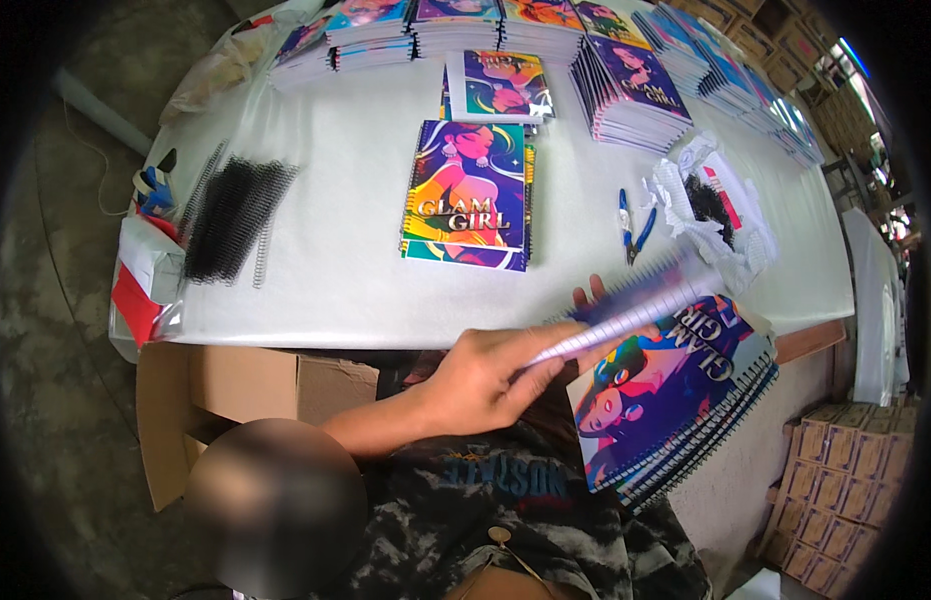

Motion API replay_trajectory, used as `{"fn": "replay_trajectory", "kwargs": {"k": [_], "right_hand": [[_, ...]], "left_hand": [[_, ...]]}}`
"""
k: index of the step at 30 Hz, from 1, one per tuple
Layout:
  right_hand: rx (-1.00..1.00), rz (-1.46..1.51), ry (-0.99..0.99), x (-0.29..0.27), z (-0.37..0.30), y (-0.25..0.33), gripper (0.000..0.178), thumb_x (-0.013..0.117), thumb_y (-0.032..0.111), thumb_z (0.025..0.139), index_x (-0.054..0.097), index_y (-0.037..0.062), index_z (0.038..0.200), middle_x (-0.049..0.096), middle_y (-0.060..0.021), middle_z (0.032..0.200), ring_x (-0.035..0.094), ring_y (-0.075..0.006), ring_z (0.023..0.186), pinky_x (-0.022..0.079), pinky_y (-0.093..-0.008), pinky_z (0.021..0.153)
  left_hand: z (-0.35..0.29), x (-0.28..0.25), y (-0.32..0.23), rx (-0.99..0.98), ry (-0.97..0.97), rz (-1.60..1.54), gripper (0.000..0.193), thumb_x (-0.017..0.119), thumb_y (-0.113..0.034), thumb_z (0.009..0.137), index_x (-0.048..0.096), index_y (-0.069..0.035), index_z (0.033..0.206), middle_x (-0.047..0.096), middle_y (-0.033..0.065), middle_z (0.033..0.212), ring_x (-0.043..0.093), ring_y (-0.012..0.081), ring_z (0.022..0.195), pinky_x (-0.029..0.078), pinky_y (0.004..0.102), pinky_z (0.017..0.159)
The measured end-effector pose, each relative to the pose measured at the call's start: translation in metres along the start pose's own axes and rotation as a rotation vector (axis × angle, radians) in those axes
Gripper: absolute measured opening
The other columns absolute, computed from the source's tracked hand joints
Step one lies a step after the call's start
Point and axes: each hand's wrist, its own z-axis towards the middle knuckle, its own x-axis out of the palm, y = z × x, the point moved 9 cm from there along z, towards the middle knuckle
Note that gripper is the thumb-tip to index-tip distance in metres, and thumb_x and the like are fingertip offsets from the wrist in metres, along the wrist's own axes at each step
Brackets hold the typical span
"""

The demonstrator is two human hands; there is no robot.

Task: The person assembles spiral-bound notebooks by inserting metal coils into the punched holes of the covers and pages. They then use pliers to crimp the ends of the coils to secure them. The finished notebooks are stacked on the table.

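My left hand (485,375) is closed, thumb on top, on a spiral notebook (620,315) tilted nearly edge-on with its lined page edges showing. My right hand (589,292) is mostly hidden behind that notebook; only a few fingertips show past its edge. A stack of spiral notebooks (665,395) with colourful illustrated covers lies slanted over my right arm, in front of the table edge, and seems supported by that arm and hand. Ahead on the table sits another pile of spiral notebooks (465,190), the top cover showing a figure in purple, orange and yellow.
Black binding coils (235,220) lie at the left. Blue-handled pliers (635,228) rest beside crumpled white paper (720,200) holding more coils. Notebook stacks (630,95) line the table's far side. An open cardboard box (245,385) stands below the front edge; stacked cartons (845,480) are at right.
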Motion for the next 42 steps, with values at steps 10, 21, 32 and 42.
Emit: {"fn": "replay_trajectory", "kwargs": {"k": [10, 21, 32, 42], "right_hand": [[0.383, 0.2, 0.29, 0.023, -0.01, -0.029, 0.049, 0.042, 0.035, 0.094, 0.032, 0.0144, 0.138, 0.048, -0.0031, 0.114, 0.047, -0.0217, 0.109, 0.022, -0.0515, 0.107], [0.131, 0.013, 0.052, 0.005, -0.007, -0.018, 0.039, 0.042, 0.042, 0.093, 0.049, 0.0176, 0.123, 0.034, -0.0077, 0.139, 0.023, -0.0342, 0.135, 0.013, -0.0608, 0.108], [0.379, 0.213, 0.228, 0.009, -0.017, -0.017, 0.053, 0.056, 0.039, 0.086, 0.037, 0.0162, 0.129, 0.049, -0.007, 0.122, 0.045, -0.0248, 0.112, 0.03, -0.0483, 0.098], [0.381, 0.255, 0.236, 0.016, -0.025, -0.001, 0.039, 0.049, 0.036, 0.091, 0.043, 0.0178, 0.125, 0.052, -0.0022, 0.117, 0.05, -0.0231, 0.108, 0.028, -0.0503, 0.1]], "left_hand": [[0.021, -0.146, 0.134, -0.423, -0.706, 0.992, 0.061, 0.065, -0.051, 0.076, 0.056, -0.002, 0.111, 0.064, 0.0174, 0.096, 0.061, 0.0323, 0.093, 0.047, 0.0406, 0.081], [0.015, -0.12, 0.047, -0.227, -0.488, 0.247, 0.024, 0.055, -0.01, 0.09, 0.05, 0.005, 0.108, 0.063, 0.0096, 0.088, 0.058, 0.0115, 0.077, 0.048, 0.0258, 0.067], [-0.003, 0.02, 0.004, -0.122, 0.374, -0.096, 0.057, 0.062, -0.032, 0.084, 0.042, -0.002, 0.129, 0.057, 0.0205, 0.114, 0.057, 0.0328, 0.106, 0.043, 0.04, 0.09], [-0.019, 0.0, 0.074, 0.086, 0.042, 0.852, 0.039, 0.057, 0.0, 0.072, 0.059, -0.003, 0.111, 0.062, 0.0152, 0.109, 0.062, 0.0287, 0.1, 0.052, 0.0358, 0.081]]}}
